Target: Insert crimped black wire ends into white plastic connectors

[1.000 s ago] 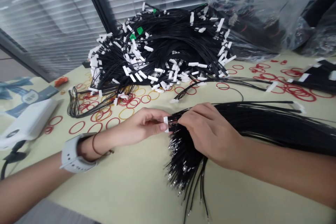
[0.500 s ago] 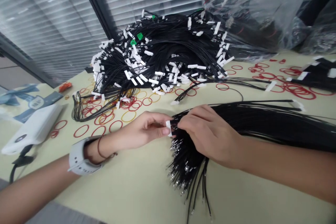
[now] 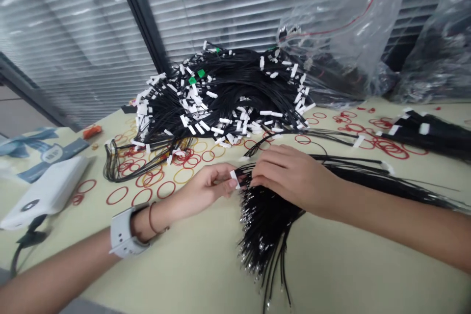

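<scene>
Tightly together, the fingertips point(image 3: 225, 182) of the left hand point(image 3: 209, 190) clamp a white connector point(image 3: 233, 179) at the edge of a loose bundle of black wires point(image 3: 267, 216). The right hand point(image 3: 294, 175) lies over the bundle, fingers close together; whether they grip cannot be told. Small metal wire ends fan out on the pale table point(image 3: 349, 265). A grey watch point(image 3: 123, 233) circles the left wrist. Beyond, a tangled heap of wires point(image 3: 221, 93), bristling with white connectors, sits among thin red and yellow rubber bands point(image 3: 165, 189), beside a clear plastic bag point(image 3: 338, 24) holding more dark wires. Far left, a blue card point(image 3: 51, 153) bears writing too small to read
</scene>
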Available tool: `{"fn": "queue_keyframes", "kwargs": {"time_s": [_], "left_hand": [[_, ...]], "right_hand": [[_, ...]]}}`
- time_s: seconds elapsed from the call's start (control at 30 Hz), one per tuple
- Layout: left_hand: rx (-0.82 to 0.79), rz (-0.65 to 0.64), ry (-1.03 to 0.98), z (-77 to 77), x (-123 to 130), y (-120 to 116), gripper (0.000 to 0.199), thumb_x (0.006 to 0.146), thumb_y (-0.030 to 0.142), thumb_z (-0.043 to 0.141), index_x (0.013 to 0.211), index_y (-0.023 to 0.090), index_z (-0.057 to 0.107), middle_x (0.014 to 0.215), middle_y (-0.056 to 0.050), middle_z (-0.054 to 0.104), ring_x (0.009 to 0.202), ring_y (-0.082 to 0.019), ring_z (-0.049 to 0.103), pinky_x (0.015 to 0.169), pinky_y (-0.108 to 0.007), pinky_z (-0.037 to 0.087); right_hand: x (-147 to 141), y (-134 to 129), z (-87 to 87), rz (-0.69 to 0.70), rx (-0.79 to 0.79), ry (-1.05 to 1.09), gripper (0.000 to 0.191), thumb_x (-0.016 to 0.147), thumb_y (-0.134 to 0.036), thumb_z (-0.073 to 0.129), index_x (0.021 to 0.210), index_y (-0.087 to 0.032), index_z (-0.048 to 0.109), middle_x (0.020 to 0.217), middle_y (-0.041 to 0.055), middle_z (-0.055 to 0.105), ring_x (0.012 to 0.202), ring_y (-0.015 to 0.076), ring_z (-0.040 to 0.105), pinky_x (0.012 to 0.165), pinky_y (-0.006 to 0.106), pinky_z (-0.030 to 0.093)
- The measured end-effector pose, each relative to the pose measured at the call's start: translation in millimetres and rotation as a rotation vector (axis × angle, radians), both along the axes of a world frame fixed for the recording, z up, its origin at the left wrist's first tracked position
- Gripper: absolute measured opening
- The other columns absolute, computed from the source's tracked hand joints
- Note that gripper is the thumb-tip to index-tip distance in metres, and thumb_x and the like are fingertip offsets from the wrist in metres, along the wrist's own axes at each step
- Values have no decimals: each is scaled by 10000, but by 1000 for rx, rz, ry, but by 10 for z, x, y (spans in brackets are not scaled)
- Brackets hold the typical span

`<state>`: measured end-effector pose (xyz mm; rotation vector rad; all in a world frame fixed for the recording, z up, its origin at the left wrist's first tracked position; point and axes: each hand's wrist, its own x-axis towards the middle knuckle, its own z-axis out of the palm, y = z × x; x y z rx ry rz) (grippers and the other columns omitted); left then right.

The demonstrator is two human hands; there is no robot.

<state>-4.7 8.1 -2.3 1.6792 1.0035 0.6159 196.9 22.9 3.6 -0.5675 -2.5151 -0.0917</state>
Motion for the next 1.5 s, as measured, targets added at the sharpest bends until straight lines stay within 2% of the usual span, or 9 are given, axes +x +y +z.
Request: {"fn": "queue_keyframes", "kwargs": {"time_s": [0.1, 0.23, 0.4, 0.53, 0.63, 0.77, 0.97, 1.33, 1.5], "left_hand": [[8, -2, -17, -3, -21, 12, 120, 834, 207, 466, 841, 122, 551, 654, 23, 471, 597, -97, 431, 574, -222, 357], [3, -20, -13, -11, -45, -3, 124, 830, 209, 471, 863, 125, 556, 698, 11, 505, 645, -108, 452, 595, -230, 350], [10, -64, 21, -18, -64, -8, 146, 837, 233, 465, 890, 134, 557, 747, -4, 543, 682, -123, 476, 620, -248, 360], [29, -77, 16, -4, -59, 1, 137, 835, 219, 464, 884, 137, 563, 789, -18, 561, 745, -143, 499, 672, -265, 379], [30, -79, -1, 5, -46, 5, 113, 830, 191, 468, 837, 140, 567, 762, -7, 559, 738, -137, 505, 672, -254, 384], [20, -102, -2, -18, -43, 7, 133, 840, 194, 454, 860, 135, 571, 795, -9, 582, 743, -128, 515, 678, -245, 379], [9, -108, 5, -17, -50, 0, 163, 837, 205, 451, 901, 118, 574, 802, -24, 606, 724, -137, 524, 634, -237, 376], [-5, -125, 51, 10, -75, 12, 205, 846, 183, 423, 942, 83, 574, 828, -35, 608, 728, -138, 508, 633, -230, 366], [-34, -123, 43, 8, -77, 31, 170, 834, 180, 452, 905, 120, 595, 798, -10, 602, 720, -119, 514, 623, -206, 372]], "right_hand": [[11, -28, 165, 111, -322, -218, 139, 838, -160, 450, 761, -177, 564, 732, -4, 564, 710, 109, 509, 634, 235, 400], [8, -89, 188, 57, -360, -428, 76, 762, -102, 527, 755, -177, 530, 743, 0, 553, 726, 139, 503, 604, 262, 392], [28, -105, 131, 34, -475, -348, 108, 782, -89, 480, 759, -187, 518, 824, 15, 527, 798, 135, 485, 696, 277, 401], [46, -161, 6, -80, -605, -45, 81, 787, -127, 498, 748, -194, 522, 768, -16, 566, 724, 115, 510, 682, 267, 403], [39, -224, -155, -214, -612, 173, 59, 789, -154, 514, 797, -191, 559, 779, -11, 598, 728, 117, 534, 697, 277, 410], [21, -265, -280, -225, -597, 226, 70, 801, -190, 503, 810, -189, 572, 817, 5, 587, 800, 125, 534, 747, 296, 413], [-13, -261, -244, -210, -611, 249, 113, 824, -225, 464, 766, -183, 552, 768, 0, 580, 744, 115, 535, 694, 272, 426], [-133, -250, -297, -358, -607, 352, 102, 810, -236, 487, 781, -194, 576, 771, -13, 619, 719, 118, 554, 668, 261, 406], [-128, -264, -297, -382, -640, 333, 80, 806, -237, 498, 779, -206, 566, 743, -45, 605, 679, 94, 537, 660, 252, 371]]}}
